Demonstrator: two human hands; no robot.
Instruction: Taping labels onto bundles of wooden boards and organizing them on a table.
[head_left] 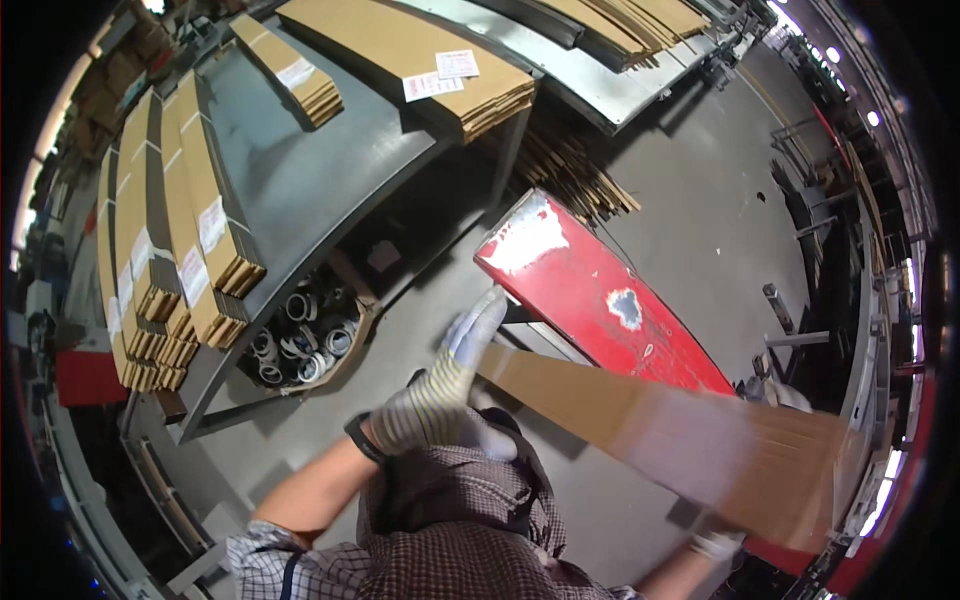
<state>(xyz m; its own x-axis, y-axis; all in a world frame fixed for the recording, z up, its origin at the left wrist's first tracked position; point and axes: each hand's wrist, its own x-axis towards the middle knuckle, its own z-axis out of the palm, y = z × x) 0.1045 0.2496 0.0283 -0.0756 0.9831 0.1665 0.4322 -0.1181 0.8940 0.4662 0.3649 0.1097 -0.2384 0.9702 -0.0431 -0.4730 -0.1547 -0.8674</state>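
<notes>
A long flat bundle of folded cardboard (pixel 600 405) with a pale label is held up across the lower right, blurred by motion. My right hand (pixel 717 542), gloved, is at its lower edge near the wide end; the cardboard hides most of the fingers, and the hand grips the bundle from below. My left hand (pixel 440 395), in a striped knit glove, is at the narrow end. Its fingers stretch upward and its thumb stands apart; whether it touches the cardboard I cannot tell. Beyond the bundle is a red bench top (pixel 585 290) with worn white patches.
Strapped cardboard bundles (pixel 190 220) lie stacked along the left of a grey metal table (pixel 270 160), with more bundles (pixel 420 50) at its far side. Under it stands a box of white rings (pixel 305 345). A second metal table (pixel 610 100) holds more cardboard strips. Grey floor (pixel 700 180) lies right.
</notes>
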